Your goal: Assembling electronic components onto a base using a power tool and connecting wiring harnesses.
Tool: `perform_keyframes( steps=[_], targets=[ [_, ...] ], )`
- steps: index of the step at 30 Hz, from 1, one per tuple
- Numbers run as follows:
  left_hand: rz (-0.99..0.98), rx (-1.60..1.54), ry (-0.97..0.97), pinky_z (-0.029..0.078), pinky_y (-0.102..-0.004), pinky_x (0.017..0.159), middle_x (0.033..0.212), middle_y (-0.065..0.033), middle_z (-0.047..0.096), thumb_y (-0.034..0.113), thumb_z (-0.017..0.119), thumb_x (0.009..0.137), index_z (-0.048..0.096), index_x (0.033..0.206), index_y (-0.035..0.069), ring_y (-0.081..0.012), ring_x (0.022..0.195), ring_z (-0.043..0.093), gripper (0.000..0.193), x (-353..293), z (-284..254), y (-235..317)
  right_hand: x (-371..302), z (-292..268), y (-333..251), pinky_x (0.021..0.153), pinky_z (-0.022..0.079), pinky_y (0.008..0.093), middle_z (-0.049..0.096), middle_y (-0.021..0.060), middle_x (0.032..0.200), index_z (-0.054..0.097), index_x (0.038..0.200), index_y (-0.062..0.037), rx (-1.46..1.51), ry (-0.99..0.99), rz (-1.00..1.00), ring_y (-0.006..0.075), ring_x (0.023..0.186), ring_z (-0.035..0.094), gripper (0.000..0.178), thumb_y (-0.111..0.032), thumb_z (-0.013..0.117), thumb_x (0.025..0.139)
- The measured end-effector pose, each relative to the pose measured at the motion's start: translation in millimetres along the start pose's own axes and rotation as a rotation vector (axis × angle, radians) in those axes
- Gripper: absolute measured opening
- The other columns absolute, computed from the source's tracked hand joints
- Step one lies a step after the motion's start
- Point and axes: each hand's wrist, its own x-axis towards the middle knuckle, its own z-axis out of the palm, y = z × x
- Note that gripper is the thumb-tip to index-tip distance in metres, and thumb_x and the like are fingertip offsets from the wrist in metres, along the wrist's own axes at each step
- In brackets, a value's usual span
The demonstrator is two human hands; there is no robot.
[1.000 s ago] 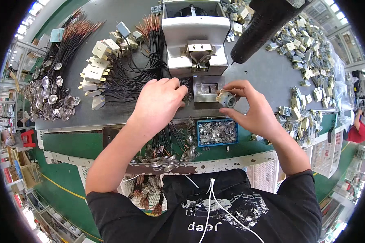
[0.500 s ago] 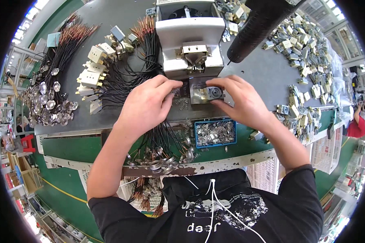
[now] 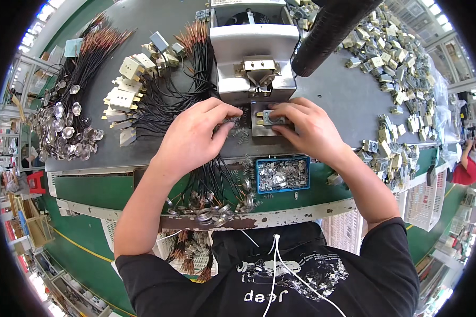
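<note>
My right hand (image 3: 312, 128) grips a small grey plastic housing (image 3: 272, 119) with brass prongs pointing left, thumb on its near side and fingers over its far side. The housing is at a flat metal block (image 3: 263, 132) in front of a metal press (image 3: 256, 58); the fingers hide part of it. My left hand (image 3: 198, 129) is curved over the table left of the block. Its thumb and forefinger tips are apart, beside several loose coil springs (image 3: 242, 133); I see nothing firmly held between them.
Nearer me is a blue tray (image 3: 283, 175) of small metal parts. Black wires with metal cups (image 3: 209, 211) hang over the table's front edge. Cream housings (image 3: 121, 99) and another wire bundle (image 3: 69, 119) lie left. A black tube (image 3: 330, 37) slants overhead; many housings (image 3: 391, 63) are heaped right.
The right fingers have closed further over the housing, covering its round face, and its brass prongs now show more plainly. My left hand has edged slightly toward the springs. The whole view has shifted a little.
</note>
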Motion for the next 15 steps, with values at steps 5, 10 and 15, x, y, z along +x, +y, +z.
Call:
perform_keyframes(
  steps=[5,10,15],
  targets=[
    [-0.053,-0.117,-0.014,0.054,-0.0335,0.073,0.104,-0.0098,0.067,0.0,0.067,0.089,0.07,0.112,0.003,-0.0242,0.088,0.067,0.023,-1.4,-2.8,1.7,-3.6,-1.3,-3.9,0.091,0.055,0.042,0.072,0.0085,0.116,0.069,0.108,-0.0078,-0.025,0.033,-0.03,0.0309,0.103,0.067,0.028,-0.006,0.078,0.082],
    [-0.073,-0.168,-0.011,0.053,-0.0311,0.07,0.105,-0.0096,0.067,-0.003,0.065,0.089,0.07,0.114,0.002,-0.0208,0.085,0.066,0.026,-1.8,-5.5,3.3,-2.6,-15.7,-13.5,0.091,0.055,0.0421,0.067,0.0111,0.122,0.069,0.112,-0.0081,-0.042,0.095,-0.009,0.033,0.106,0.067,0.031,-0.003,0.076,0.082],
    [-0.066,-0.183,-0.002,0.052,-0.0306,0.068,0.106,-0.0095,0.068,-0.003,0.065,0.089,0.07,0.114,0.002,-0.0203,0.083,0.065,0.026,-1.0,-3.6,1.9,-5.4,-25.7,-7.6,0.094,0.054,0.0425,0.068,0.0113,0.121,0.069,0.114,-0.0076,0.006,-0.104,0.013,0.0349,0.107,0.067,0.034,-0.005,0.077,0.082]
  ],
)
